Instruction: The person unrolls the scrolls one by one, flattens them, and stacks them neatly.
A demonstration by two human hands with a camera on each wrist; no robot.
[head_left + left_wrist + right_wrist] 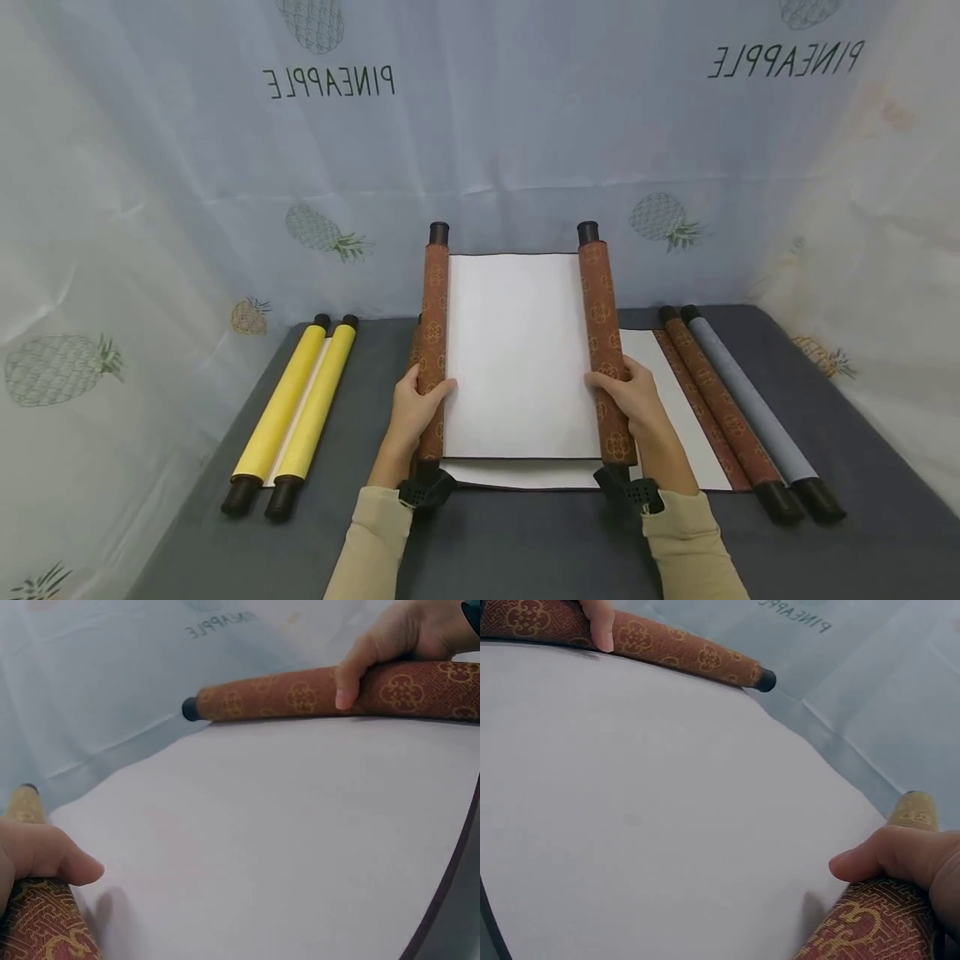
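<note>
A partly unrolled hanging scroll (517,358) is held raised over the table, its white sheet stretched between two brown patterned rolls with dark end knobs. My left hand (411,410) grips the left roll (433,308), thumb on the front by the sheet's edge. Around the right roll (598,312) my right hand (637,398) is curled, its thumb pointing inward over the paper. In the left wrist view the sheet (277,832) bows slightly. Beneath lies another white sheet (667,400), bordered by a brown strip and a brown roll (723,417) at right; the held scroll hides much of it.
On the left of the dark grey table (510,550) lies a yellow scroll (322,400) with two rolls close together. A grey-blue roll (750,400) rests against the brown roll at right. Pineapple-print curtains (510,125) enclose the back and sides.
</note>
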